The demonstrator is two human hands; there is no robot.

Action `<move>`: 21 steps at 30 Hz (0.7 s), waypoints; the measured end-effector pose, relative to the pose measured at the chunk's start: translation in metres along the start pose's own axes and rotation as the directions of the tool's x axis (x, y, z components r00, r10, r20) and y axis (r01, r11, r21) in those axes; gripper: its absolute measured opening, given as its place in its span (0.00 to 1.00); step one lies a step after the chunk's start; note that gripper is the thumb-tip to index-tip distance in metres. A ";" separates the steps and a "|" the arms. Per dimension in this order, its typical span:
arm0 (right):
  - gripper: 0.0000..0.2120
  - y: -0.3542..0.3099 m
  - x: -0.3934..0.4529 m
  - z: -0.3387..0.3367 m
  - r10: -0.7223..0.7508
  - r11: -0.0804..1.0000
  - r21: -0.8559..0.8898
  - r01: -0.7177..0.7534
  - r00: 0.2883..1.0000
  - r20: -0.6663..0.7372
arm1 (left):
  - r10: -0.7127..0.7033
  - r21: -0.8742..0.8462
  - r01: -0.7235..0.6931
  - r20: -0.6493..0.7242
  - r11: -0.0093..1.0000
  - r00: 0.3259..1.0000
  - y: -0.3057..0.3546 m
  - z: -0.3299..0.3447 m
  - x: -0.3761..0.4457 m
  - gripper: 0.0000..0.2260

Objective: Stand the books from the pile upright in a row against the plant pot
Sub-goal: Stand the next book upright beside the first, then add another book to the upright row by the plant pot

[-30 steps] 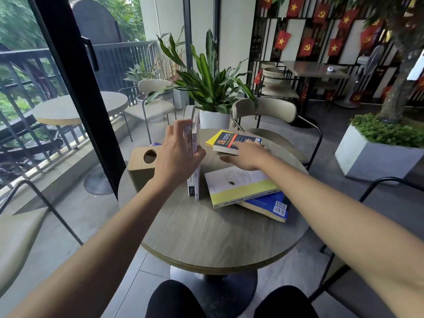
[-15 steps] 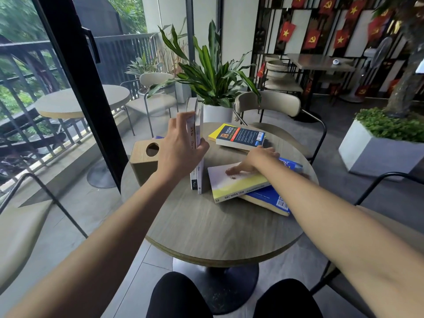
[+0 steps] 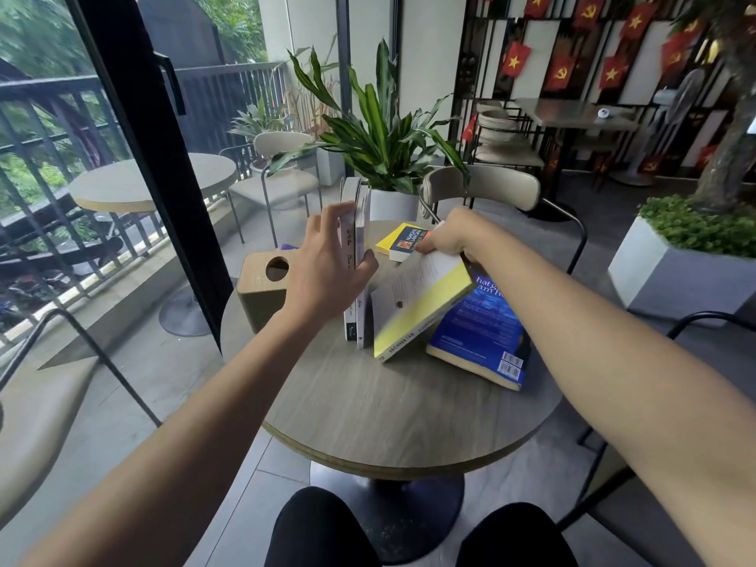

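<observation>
Two white books (image 3: 356, 223) stand upright on the round table (image 3: 368, 403), their far end near the white plant pot (image 3: 390, 204). My left hand (image 3: 327, 263) clasps them from the left, thumb on their right side. My right hand (image 3: 448, 235) grips the far edge of a white-and-yellow book (image 3: 417, 306) and holds it tilted, its spine resting on the table just right of the upright pair. A blue book (image 3: 482, 325) lies flat under and right of it. Another book with a yellow and dark cover (image 3: 399, 241) lies flat by the pot.
A wooden box with a round hole (image 3: 262, 288) sits on the table left of the upright books. A beige chair (image 3: 487, 186) stands behind the table, another chair (image 3: 654, 505) at my right. A glass door frame (image 3: 155, 157) rises at the left.
My right hand slid from the flat white-and-yellow book's cover to its far edge and tipped it up on its spine, uncovering the blue book. My left hand stayed on the upright books.
</observation>
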State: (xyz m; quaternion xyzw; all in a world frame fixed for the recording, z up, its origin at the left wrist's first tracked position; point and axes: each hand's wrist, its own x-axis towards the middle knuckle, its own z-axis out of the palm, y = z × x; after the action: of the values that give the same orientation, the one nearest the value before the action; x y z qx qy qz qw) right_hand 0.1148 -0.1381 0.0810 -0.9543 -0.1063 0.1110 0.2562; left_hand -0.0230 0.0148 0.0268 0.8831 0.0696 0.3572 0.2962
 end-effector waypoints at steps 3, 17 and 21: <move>0.14 -0.020 -0.004 0.002 0.008 0.991 0.133 -0.010 1.000 0.018 | 0.002 -0.020 -0.001 0.011 1.000 1.000 -0.001 -0.001 -0.001 0.27; 0.10 -0.059 -0.002 0.037 -0.065 0.910 0.369 0.189 0.944 -0.323 | 0.042 -0.147 -0.034 0.054 0.989 0.998 -0.004 -0.011 -0.005 0.34; 0.11 -0.061 0.001 0.041 -0.071 0.890 0.391 0.234 0.919 -0.388 | 0.049 -0.102 -0.037 0.120 0.994 0.992 -0.004 -0.009 -0.008 0.51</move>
State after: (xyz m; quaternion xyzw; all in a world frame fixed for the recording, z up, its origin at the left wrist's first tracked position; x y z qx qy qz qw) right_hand 0.0954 -0.0670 0.0774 -0.8665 -0.1060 -0.0673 0.4832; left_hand -0.0343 0.0191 0.0249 0.8887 0.0143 0.3119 0.3357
